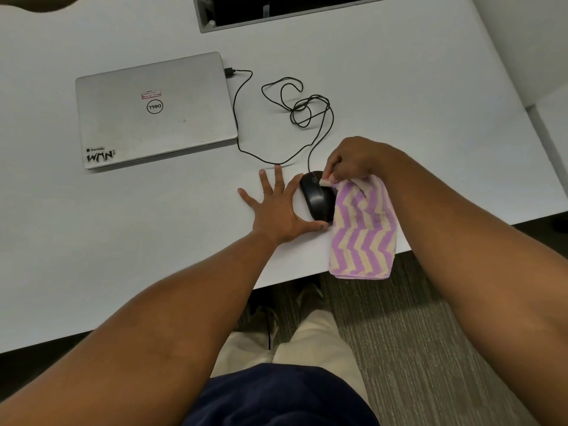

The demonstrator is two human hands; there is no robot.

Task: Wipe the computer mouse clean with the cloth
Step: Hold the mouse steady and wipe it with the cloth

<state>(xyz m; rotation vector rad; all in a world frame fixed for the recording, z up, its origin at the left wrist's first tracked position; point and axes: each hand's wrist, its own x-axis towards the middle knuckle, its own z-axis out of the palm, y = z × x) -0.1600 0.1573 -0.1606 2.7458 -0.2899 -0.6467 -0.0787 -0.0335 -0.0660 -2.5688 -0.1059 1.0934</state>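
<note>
Pinching a purple-and-cream zigzag terry cloth (362, 229), right hand (356, 161) presses its corner on the black corded plastic mouse (316, 199). Left hand (276, 207), fingers spread, braces the mouse at 9 o'clock. Cloth drapes toward 5 o'clock.

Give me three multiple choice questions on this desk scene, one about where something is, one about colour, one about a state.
1. Where does the cloth lie relative to the mouse?
A. on the laptop
B. at its right, overhanging the desk edge
C. on the floor

2. What colours is the cloth?
A. purple and cream zigzag
B. plain blue
C. red checks

3. What state is the laptop in?
A. open
B. lid closed, cable plugged in
C. closed, unplugged

Answers: 1 B, it drapes past the desk edge; 2 A, the zigzag stripes show; 3 B, the lid is shut and the mouse cable enters its side.
</note>
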